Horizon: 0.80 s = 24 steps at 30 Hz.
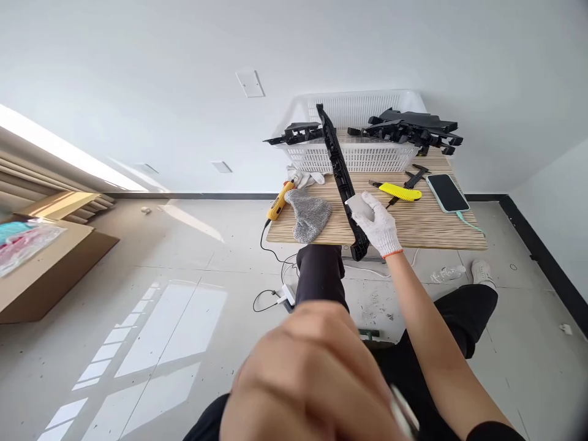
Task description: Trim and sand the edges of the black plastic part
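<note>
My right hand (381, 229), in a white knit glove with an orange cuff, is closed round a pale grey pad (359, 206) at the table's front edge. Under the pad runs a long black plastic strip (339, 171), slanting from the white basket down past the edge; whether the fingers also grip the strip cannot be seen. Very near the camera, my bare left hand (312, 380) looms large and blurred. Its fingers are curled, and anything inside them is hidden. A yellow utility knife (400, 192) lies just beyond the right hand, blade out to the left.
Behind stands a white basket (321, 160) with black plastic parts (408, 127) over its rim. The wooden table (427, 229) also bears a phone (448, 193) on a cable, black calipers (416, 176), a grey cloth (309, 215) and a corded yellow tool (280, 201).
</note>
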Each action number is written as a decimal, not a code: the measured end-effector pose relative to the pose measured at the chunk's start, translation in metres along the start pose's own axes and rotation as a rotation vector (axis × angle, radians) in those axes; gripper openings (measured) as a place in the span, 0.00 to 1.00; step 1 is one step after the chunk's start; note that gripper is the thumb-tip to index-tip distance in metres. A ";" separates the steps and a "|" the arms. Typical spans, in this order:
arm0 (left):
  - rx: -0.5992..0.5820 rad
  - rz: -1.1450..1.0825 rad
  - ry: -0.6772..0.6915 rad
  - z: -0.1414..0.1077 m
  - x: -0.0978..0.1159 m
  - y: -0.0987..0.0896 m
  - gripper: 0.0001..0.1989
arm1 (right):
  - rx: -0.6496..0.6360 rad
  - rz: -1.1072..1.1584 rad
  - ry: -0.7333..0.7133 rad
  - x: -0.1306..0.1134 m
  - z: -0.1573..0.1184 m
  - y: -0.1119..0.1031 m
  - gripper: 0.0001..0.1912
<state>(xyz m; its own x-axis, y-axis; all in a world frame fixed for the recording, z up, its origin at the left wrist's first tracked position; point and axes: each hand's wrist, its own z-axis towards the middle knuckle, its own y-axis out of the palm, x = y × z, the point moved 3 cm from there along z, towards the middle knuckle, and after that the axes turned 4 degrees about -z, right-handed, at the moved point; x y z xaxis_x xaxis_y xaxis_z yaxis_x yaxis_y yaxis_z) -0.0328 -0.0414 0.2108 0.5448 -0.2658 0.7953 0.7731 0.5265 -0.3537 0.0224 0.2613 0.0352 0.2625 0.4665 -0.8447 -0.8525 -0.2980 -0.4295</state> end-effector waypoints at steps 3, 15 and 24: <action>-0.049 -0.089 -0.024 0.029 -0.078 0.035 0.16 | 0.002 0.000 -0.006 0.001 0.000 0.001 0.34; 0.152 -0.195 -0.315 0.101 -0.239 0.127 0.29 | -0.006 -0.010 0.004 0.000 -0.002 -0.002 0.30; 0.095 -0.331 -0.297 0.100 -0.243 0.122 0.32 | -0.167 -0.068 0.204 -0.003 0.003 -0.004 0.24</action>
<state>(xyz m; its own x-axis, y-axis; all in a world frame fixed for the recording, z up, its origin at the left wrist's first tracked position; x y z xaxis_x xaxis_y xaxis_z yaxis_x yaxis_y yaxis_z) -0.1031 0.1678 0.0234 0.1462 -0.1967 0.9695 0.8490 0.5280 -0.0209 0.0239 0.2633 0.0400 0.4167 0.3180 -0.8516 -0.7480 -0.4124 -0.5200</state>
